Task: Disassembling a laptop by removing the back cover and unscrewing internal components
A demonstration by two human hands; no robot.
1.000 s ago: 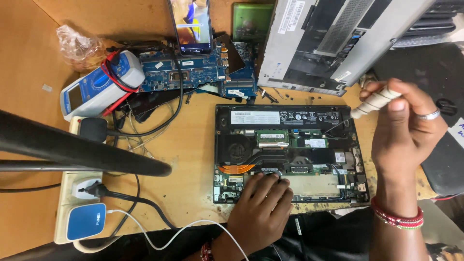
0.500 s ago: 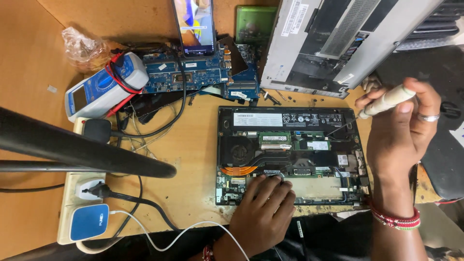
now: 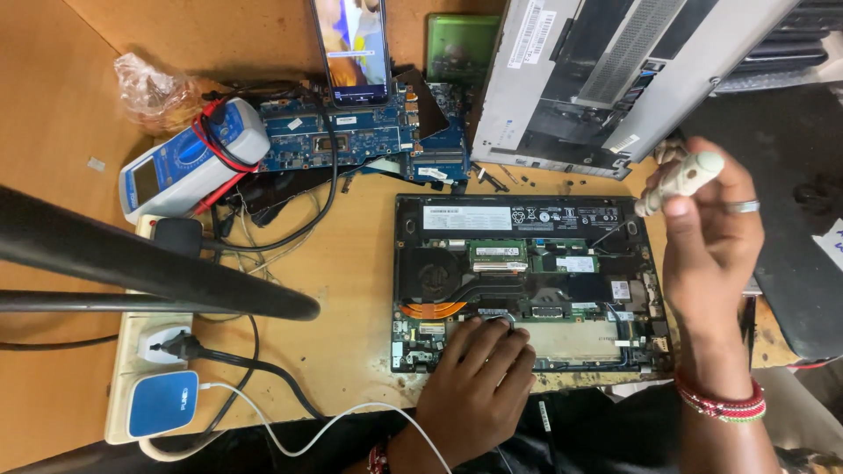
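The opened laptop base [image 3: 527,281] lies on the counter [image 3: 351,290], its circuit boards, fan and battery exposed inside. The left hand [image 3: 479,377] rests flat, fingers spread, on its near edge. The right hand [image 3: 707,237] grips a pale-handled screwdriver [image 3: 680,180] over its far right corner.

Left of the opened laptop [image 3: 527,281] lies the multimeter [image 3: 189,158]; behind it, the bare circuit board [image 3: 351,140] and phone [image 3: 351,44].

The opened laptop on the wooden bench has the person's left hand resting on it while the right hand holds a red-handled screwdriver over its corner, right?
Not quite: in the head view the screwdriver in the right hand has a whitish handle, not red. The left hand does rest on the opened laptop.
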